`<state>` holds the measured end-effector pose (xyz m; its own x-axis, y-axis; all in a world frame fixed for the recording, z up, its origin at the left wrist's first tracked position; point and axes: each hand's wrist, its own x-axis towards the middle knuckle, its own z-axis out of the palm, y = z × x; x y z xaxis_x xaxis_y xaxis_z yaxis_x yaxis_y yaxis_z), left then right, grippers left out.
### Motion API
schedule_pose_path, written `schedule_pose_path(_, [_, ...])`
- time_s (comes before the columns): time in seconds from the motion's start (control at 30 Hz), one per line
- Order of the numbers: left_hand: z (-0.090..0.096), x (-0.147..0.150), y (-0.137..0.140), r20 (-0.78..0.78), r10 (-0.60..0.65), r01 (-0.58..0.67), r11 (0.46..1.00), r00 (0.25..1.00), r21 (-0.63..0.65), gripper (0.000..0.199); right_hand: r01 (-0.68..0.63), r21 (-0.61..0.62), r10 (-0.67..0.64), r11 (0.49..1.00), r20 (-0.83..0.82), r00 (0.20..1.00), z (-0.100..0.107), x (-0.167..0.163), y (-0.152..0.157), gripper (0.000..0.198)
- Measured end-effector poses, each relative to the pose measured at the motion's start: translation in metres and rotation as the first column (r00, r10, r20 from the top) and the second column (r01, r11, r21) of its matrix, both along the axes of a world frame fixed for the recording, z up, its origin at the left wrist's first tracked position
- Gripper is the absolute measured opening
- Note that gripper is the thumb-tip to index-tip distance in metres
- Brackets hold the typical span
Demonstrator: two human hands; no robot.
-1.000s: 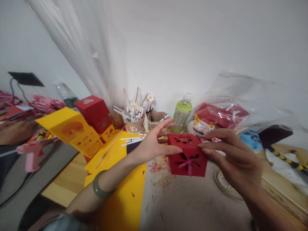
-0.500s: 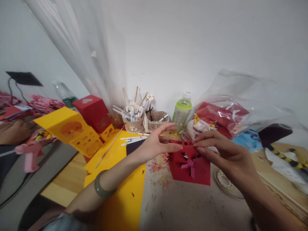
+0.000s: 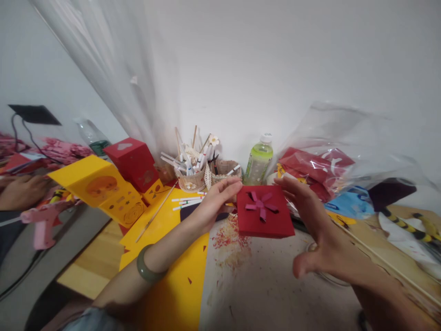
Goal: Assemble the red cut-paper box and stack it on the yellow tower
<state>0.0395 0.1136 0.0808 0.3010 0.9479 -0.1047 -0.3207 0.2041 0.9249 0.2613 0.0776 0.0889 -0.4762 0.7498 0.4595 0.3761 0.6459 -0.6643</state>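
In front of me is a red paper box (image 3: 248, 224), its top facing up, with a magenta paper flower (image 3: 262, 206) on it. My left hand (image 3: 220, 202) is closed at the box's far left corner, fingers along the edge and thumb mostly hidden. At the far right corner, the fingertips of my right hand (image 3: 322, 234) are at the edge. That hand is open, its thumb spread well apart from the fingers. Reddish scraps (image 3: 225, 241) and stains lie on the grey tabletop left of the box.
Yellow card sheets (image 3: 179, 294) lie at left, with a wooden stick and markers (image 3: 188, 201). Behind stand a pen basket (image 3: 192, 180) and a green-capped-label bottle (image 3: 259, 161). Standing yellow (image 3: 82, 177) and red cards are at left, near another person's hand (image 3: 24, 193) and a pink glue gun (image 3: 41, 223).
The red paper now shows a flat top with the magenta flower spread across it, instead of raised cut pieces. My right hand has opened, its thumb moving down and away.
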Motion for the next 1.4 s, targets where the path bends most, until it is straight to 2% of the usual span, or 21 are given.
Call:
schedule_pose_path(0.1, [0.0,0.0,-0.001,-0.01,-0.003,0.003,1.0,1.0,-0.015,0.048,0.039,0.053,-0.043,0.998,0.063,0.997,0.0,-0.005,-0.002,0.096])
schedule_pose_path(0.2, [0.001,0.0,-0.002,-0.014,-0.026,0.026,1.0,1.0,-0.006,0.048,0.094,0.052,-0.094,0.994,-0.004,0.996,-0.002,-0.009,0.0,0.082])
schedule_pose_path(0.33, [0.002,0.0,-0.002,0.007,0.014,-0.014,0.999,1.0,0.037,0.051,0.108,-0.06,-0.118,0.992,-0.202,0.972,-0.008,-0.006,0.01,0.076])
schedule_pose_path(0.43, [-0.003,-0.001,0.001,0.022,0.084,-0.087,0.981,0.996,0.175,0.049,0.087,-0.191,-0.158,0.978,-0.392,0.906,-0.014,-0.001,0.02,0.062])
schedule_pose_path(0.53, [-0.009,-0.003,0.003,0.009,0.022,-0.024,0.908,1.0,0.419,0.062,-0.042,-0.308,-0.132,0.951,-0.522,0.842,-0.016,-0.001,0.026,0.048])
schedule_pose_path(0.63, [-0.01,-0.006,0.001,-0.143,-0.039,0.123,0.751,0.989,0.648,0.097,-0.203,-0.396,-0.052,0.895,-0.546,0.836,-0.015,-0.006,0.025,0.04])
schedule_pose_path(0.7, [-0.008,-0.008,-0.002,-0.253,-0.031,0.207,0.672,0.967,0.711,0.108,-0.256,-0.427,-0.03,0.867,-0.558,0.83,-0.016,-0.01,0.022,0.039])
schedule_pose_path(0.77, [-0.005,-0.009,-0.006,-0.313,-0.024,0.253,0.65,0.95,0.717,0.108,-0.264,-0.426,-0.028,0.866,-0.566,0.824,-0.019,-0.012,0.02,0.04])
schedule_pose_path(0.9, [-0.004,-0.009,-0.008,-0.344,-0.017,0.264,0.677,0.939,0.687,0.102,-0.233,-0.409,-0.031,0.882,-0.545,0.838,-0.026,-0.015,0.02,0.043])
schedule_pose_path(0.97, [-0.002,-0.008,-0.009,-0.352,0.024,0.245,0.673,0.936,0.698,0.094,-0.218,-0.404,-0.039,0.888,-0.538,0.842,-0.027,-0.017,0.02,0.041])
schedule_pose_path(1.03, [0.001,-0.008,-0.009,-0.367,0.089,0.228,0.642,0.926,0.732,0.086,-0.193,-0.399,-0.056,0.896,-0.534,0.844,-0.027,-0.02,0.022,0.037])
schedule_pose_path(1.13, [0.007,-0.007,-0.012,-0.397,0.221,0.215,0.565,0.891,0.797,0.079,-0.131,-0.391,-0.113,0.911,-0.542,0.833,-0.028,-0.021,0.027,0.031])
schedule_pose_path(1.2, [0.008,-0.006,-0.012,-0.407,0.307,0.213,0.509,0.861,0.834,0.077,-0.014,-0.36,-0.205,0.933,-0.563,0.8,-0.029,-0.019,0.028,0.028])
schedule_pose_path(1.27, [0.008,-0.005,-0.012,-0.404,0.366,0.212,0.462,0.838,0.861,0.077,0.193,-0.265,-0.313,0.945,-0.555,0.77,-0.028,-0.015,0.025,0.029])
schedule_pose_path(1.33, [0.005,-0.005,-0.011,-0.4,0.403,0.219,0.424,0.823,0.879,0.077,0.388,-0.063,-0.37,0.92,-0.471,0.801,-0.021,-0.012,0.017,0.03])
schedule_pose_path(1.4, [0.003,-0.004,-0.009,-0.403,0.428,0.232,0.398,0.809,0.888,0.076,0.429,0.187,-0.363,0.884,-0.304,0.881,-0.011,-0.011,0.007,0.032])
